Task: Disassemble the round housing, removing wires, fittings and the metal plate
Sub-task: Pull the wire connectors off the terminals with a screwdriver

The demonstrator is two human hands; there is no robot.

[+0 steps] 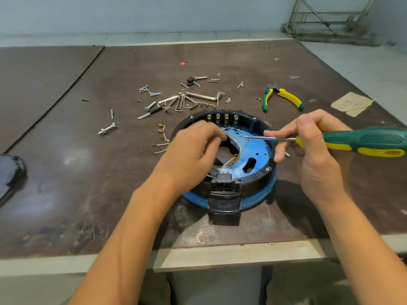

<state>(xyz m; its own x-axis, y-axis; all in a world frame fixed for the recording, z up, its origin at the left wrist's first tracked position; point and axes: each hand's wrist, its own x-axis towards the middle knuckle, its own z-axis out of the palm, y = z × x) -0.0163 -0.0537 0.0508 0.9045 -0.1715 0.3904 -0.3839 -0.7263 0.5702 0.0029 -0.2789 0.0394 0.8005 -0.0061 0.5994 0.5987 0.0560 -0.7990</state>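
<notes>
The round housing point(259, 179), black with a blue base and blue inner plate point(255, 150), lies on the brown table in front of me. A row of brass terminals point(222, 118) lines its far inner wall. A white wire point(230, 161) with a brass lug lies inside near the centre opening. My left hand point(193, 150) reaches into the housing's left side, fingers curled at the opening's edge; what they pinch is hidden. My right hand point(308, 146) grips a green and yellow screwdriver point(363, 142), its thin tip resting on the blue plate.
Loose screws, bolts and hex keys point(187, 100) lie scattered behind the housing. Cut wire pieces with brass lugs point(160, 137) lie to its left. Green and yellow pliers point(282, 97) rest at the back right, a paper scrap point(352, 103) beyond. A dark cover point(11, 175) sits at the left edge.
</notes>
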